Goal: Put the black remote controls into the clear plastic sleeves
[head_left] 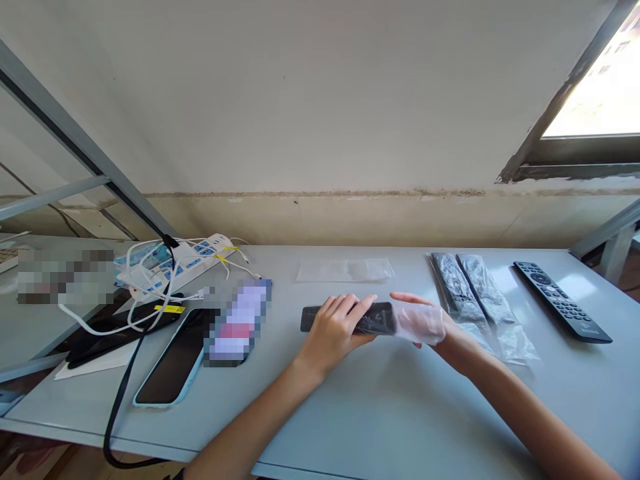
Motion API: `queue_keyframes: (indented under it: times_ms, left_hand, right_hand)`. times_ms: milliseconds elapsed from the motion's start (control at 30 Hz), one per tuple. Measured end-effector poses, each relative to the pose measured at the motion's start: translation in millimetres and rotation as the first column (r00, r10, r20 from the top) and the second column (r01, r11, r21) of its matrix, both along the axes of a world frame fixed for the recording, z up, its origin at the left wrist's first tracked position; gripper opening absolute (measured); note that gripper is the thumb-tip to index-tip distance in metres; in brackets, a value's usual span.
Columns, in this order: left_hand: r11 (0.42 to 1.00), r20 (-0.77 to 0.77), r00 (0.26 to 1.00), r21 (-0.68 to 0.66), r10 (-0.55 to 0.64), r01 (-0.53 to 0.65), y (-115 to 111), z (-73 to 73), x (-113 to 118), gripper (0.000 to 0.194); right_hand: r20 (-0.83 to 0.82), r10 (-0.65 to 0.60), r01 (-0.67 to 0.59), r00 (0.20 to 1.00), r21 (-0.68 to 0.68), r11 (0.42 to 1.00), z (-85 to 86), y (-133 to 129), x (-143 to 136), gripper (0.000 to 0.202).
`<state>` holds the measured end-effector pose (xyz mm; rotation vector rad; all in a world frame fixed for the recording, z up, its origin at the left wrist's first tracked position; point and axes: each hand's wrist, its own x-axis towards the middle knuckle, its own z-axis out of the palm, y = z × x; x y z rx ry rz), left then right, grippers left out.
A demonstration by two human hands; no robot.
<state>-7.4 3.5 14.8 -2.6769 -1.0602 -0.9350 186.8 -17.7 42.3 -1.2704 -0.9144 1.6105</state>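
Observation:
A black remote control (379, 319) lies level above the middle of the desk, its right part inside a clear plastic sleeve (416, 323). My left hand (334, 328) wraps over the remote's left half, fingers on top. At the sleeve's loose right end, my right hand (447, 335) grips the plastic, partly hidden behind it. Flat on the desk behind both hands is another clear plastic sleeve (345, 270). To the right rest two dark remotes in clear plastic, a left one (456, 287) and a right one (481, 287). Further right lies an unwrapped black remote (563, 301).
On the left, a phone in a light blue case (173, 360) lies beside a second phone (237, 323), partly blurred. Behind them are a white power strip (193, 263) and tangled cables. A black cable (120, 407) hangs over the front edge of the grey desk (400, 413).

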Motion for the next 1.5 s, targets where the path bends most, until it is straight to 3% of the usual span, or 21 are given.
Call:
queue_keyframes:
  times_ms: [100, 200, 267, 333, 400, 500, 567, 700, 800, 867, 933, 1000, 1067, 1133, 1333, 1433, 1500]
  left_hand:
    - [0.999, 0.056, 0.998, -0.019, 0.027, -0.026, 1.8, 0.3, -0.4, 0.040]
    - [0.999, -0.016, 0.999, -0.004, -0.036, 0.036, 3.6, -0.8, -1.7, 0.041]
    - [0.993, -0.130, 0.984, -0.016, -0.122, 0.121, 3.2, -2.2, -1.7, 0.043]
    - [0.984, -0.224, 0.958, -0.043, -0.180, 0.175, 1.4, -4.1, -0.3, 0.046]
    - [0.984, -0.244, 0.953, -0.061, -0.180, 0.170, -1.0, -5.6, 1.8, 0.052]
    - [0.989, -0.206, 0.968, -0.047, -0.145, 0.138, -3.0, -5.8, 3.6, 0.058]
    - [0.994, -0.167, 0.980, 0.004, -0.111, 0.113, -2.8, -4.6, 3.8, 0.053]
    - [0.990, -0.035, 0.998, 0.129, -0.057, 0.061, -2.0, -2.5, 5.2, 0.038]
    - [0.983, 0.008, 0.998, 0.169, -0.067, 0.065, -2.8, -3.3, 8.5, 0.034]
    - [0.983, 0.009, 0.997, 0.168, -0.079, 0.077, -4.0, -4.3, 10.6, 0.034]
    - [0.985, 0.000, 0.996, 0.149, -0.087, 0.086, -5.4, -4.9, 12.0, 0.034]
    - [0.988, -0.015, 0.995, 0.123, -0.096, 0.097, -7.2, -5.0, 12.8, 0.034]
    - [0.988, -0.029, 0.993, 0.100, -0.116, 0.119, -9.2, -5.1, 13.4, 0.035]
    - [0.988, -0.040, 0.990, 0.075, -0.135, 0.138, -11.0, -5.5, 14.0, 0.037]
    - [0.985, -0.051, 0.984, 0.037, -0.168, 0.170, -12.9, -10.1, 15.9, 0.035]
    - [0.983, -0.064, 0.983, 0.041, -0.173, 0.176, -13.4, -13.2, 16.8, 0.034]
    - [0.982, -0.078, 0.980, 0.031, -0.183, 0.186, -14.4, -15.0, 17.7, 0.034]
  right_hand:
    - [-0.126, -0.039, 0.035, 0.991, -0.030, 0.999, 5.3, 2.1, 3.4, 0.035]
    - [-0.136, 0.006, -0.020, 0.991, -0.105, 0.994, 2.7, 3.3, 7.7, 0.048]
    - [-0.051, 0.110, -0.114, 0.993, -0.085, 0.990, -2.0, 3.0, 10.9, 0.057]
    - [0.110, 0.241, -0.240, 0.964, -0.023, 0.970, -6.2, 1.8, 13.2, 0.047]
    - [0.264, 0.371, -0.383, 0.890, -0.006, 0.924, -7.9, 0.1, 13.3, 0.032]
    - [0.334, 0.478, -0.499, 0.812, -0.025, 0.866, -5.5, -2.3, 8.3, 0.030]
    - [0.324, 0.412, -0.442, 0.851, 0.021, 0.897, -2.8, -2.8, 3.7, 0.035]
    - [0.253, 0.103, -0.143, 0.962, 0.142, 0.980, 0.6, 0.9, 4.2, 0.045]
    - [0.208, -0.208, 0.147, 0.956, 0.272, 0.951, 3.6, 6.8, 18.5, 0.050]
    - [0.231, -0.405, 0.303, 0.884, 0.377, 0.876, 7.5, 9.7, 32.3, 0.055]
    - [0.348, -0.572, 0.360, 0.743, 0.513, 0.779, 12.5, 10.8, 46.8, 0.054]
    - [0.482, -0.708, 0.323, 0.516, 0.656, 0.682, 17.3, 10.1, 61.2, 0.048]
    - [0.554, -0.779, 0.283, 0.294, 0.728, 0.624, 20.7, 8.5, 75.4, 0.044]
    - [0.584, -0.796, 0.313, 0.162, 0.734, 0.602, 22.8, 6.5, 88.8, 0.045]
    - [0.612, -0.782, 0.370, -0.119, 0.758, 0.536, 26.7, -1.8, 117.2, 0.046]
    - [0.674, -0.721, 0.413, -0.161, 0.709, 0.571, 25.3, -4.3, 127.4, 0.043]
    - [0.747, -0.652, 0.444, -0.126, 0.631, 0.636, 20.9, -4.1, 135.4, 0.038]
